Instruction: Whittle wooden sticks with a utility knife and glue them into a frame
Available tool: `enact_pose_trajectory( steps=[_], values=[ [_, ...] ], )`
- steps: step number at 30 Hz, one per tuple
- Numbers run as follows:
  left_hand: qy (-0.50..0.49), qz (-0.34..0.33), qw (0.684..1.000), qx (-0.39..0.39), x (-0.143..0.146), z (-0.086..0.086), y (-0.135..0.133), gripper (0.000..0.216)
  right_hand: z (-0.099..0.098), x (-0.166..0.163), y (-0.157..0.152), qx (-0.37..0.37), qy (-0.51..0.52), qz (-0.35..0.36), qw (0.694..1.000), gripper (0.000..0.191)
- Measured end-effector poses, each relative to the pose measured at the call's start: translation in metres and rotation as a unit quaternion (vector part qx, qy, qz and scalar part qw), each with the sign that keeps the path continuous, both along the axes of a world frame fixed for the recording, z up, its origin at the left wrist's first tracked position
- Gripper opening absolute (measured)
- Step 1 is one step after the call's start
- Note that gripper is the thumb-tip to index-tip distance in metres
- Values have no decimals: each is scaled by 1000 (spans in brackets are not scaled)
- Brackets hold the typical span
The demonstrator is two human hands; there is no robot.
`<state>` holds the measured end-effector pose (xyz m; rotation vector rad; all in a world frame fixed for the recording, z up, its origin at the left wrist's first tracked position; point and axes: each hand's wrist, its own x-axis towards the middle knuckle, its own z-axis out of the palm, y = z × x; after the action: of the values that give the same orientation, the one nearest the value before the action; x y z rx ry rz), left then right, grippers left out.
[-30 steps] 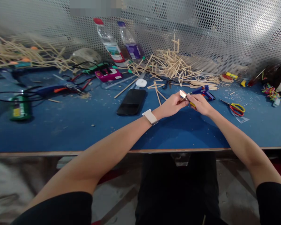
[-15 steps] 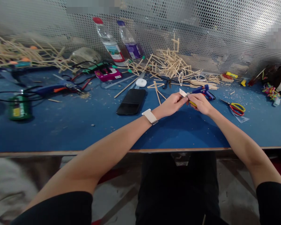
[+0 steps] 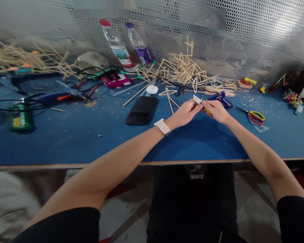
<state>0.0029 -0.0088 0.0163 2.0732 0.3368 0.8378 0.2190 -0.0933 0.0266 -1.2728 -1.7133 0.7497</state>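
Observation:
Both my hands meet over the blue table (image 3: 91,141). My right hand (image 3: 216,111) is closed round a yellow utility knife whose blade (image 3: 197,99) sticks out to the left. My left hand (image 3: 184,114), with a pale watch (image 3: 162,127) on its wrist, pinches something small at the blade's base; I cannot make out what. A blue glue gun (image 3: 220,97) lies just behind my right hand.
A black phone (image 3: 141,110) and a white case (image 3: 152,89) lie left of my hands. Red-and-yellow scissors (image 3: 254,116) lie to the right. A heap of thin wooden sticks (image 3: 184,72), two bottles (image 3: 116,45), cables and a green tin (image 3: 20,118) crowd the back and left.
Hands and knife have stayed nearly still; they shifted very slightly up and left in view.

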Motion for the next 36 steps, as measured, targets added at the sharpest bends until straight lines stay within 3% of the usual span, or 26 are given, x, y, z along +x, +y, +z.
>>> enact_pose_trajectory(
  steps=[7, 17, 25, 28, 31, 36],
  values=[
    [-12, -7, 1000, -6, 1, 3, 2, 78, 0, -1, 0, 3, 11, 3, 1000, 91],
    [-27, 6, 999, -21, 4, 1, 3, 69, -4, -3, 3, -5, 57, 13, 998, 88],
    [-45, 15, 999, -8, 5, -1, 4, 77, -5, -4, 5, -1, 64, 10, 998, 89],
    [-33, 15, 999, 27, 2, -2, 7, 65, -4, -5, 5, -2, 73, 9, 997, 89],
    [-11, 6, 998, 53, -1, -6, 12, 40, -4, -5, 5, -5, 83, 10, 996, 89],
    [-26, 10, 999, 31, 3, -14, 16, 19, -7, -5, 7, -3, 76, 12, 997, 90]
  ],
)
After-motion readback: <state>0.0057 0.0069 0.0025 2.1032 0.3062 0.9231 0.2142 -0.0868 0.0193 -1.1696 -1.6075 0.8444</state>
